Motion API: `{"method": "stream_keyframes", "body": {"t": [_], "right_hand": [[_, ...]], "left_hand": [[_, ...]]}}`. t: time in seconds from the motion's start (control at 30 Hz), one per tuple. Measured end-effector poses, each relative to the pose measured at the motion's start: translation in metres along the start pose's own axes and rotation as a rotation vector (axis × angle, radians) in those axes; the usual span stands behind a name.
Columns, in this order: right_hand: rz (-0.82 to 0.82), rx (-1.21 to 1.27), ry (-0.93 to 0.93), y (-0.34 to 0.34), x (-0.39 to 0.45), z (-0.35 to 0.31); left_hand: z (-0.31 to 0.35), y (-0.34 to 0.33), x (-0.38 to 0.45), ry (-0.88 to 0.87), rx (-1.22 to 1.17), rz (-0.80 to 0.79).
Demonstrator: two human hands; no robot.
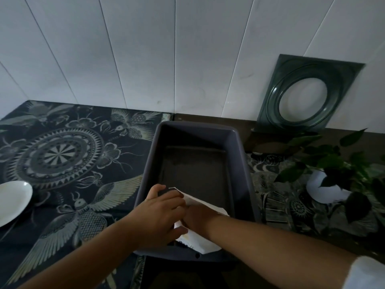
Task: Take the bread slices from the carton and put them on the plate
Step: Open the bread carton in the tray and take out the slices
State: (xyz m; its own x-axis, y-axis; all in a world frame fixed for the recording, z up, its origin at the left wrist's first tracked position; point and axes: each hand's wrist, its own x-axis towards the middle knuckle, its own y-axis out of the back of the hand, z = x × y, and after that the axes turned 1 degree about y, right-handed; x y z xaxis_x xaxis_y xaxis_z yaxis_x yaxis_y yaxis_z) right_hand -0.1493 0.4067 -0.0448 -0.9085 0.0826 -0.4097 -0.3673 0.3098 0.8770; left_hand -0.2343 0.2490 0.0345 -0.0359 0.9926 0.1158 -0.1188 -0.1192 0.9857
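Observation:
A dark grey plastic carton [239,155] stands on the table in the middle of the head view. At its near end lies a white bread bag [205,243]. My left hand [162,213] and my right hand [200,217] both reach into the carton and close on that bag, left fingers curled over its top edge. No bare bread slices show; the bag hides them. A white plate [12,202] sits at the far left edge, partly cut off.
A dark patterned cloth [62,155] covers the table. A green square frame with a round hole [308,94] leans on the white panelled wall at back right. A leafy plant in a white pot [320,190] stands right of the carton.

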Motion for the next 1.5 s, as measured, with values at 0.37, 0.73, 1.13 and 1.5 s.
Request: {"method": "stream_keyframes", "body": {"t": [0.37,0.73,1.13,1.5], "right_hand": [[-0.304,-0.285,-0.018,0.079,-0.046,-0.031],[0.253,-0.367,0.126,0.145,-0.099,-0.04],[0.387,0.087,0.058,0.244,-0.165,-0.016],[0.626,1.563,-0.059,0.087,-0.162,-0.009]], "left_hand": [[0.019,-0.009,-0.008,0.145,-0.252,0.032],[0.03,0.003,-0.003,0.295,-0.917,0.3],[0.046,0.08,0.05,0.353,-1.35,0.512],[0.059,0.074,0.034,0.706,-1.932,0.161]]}}
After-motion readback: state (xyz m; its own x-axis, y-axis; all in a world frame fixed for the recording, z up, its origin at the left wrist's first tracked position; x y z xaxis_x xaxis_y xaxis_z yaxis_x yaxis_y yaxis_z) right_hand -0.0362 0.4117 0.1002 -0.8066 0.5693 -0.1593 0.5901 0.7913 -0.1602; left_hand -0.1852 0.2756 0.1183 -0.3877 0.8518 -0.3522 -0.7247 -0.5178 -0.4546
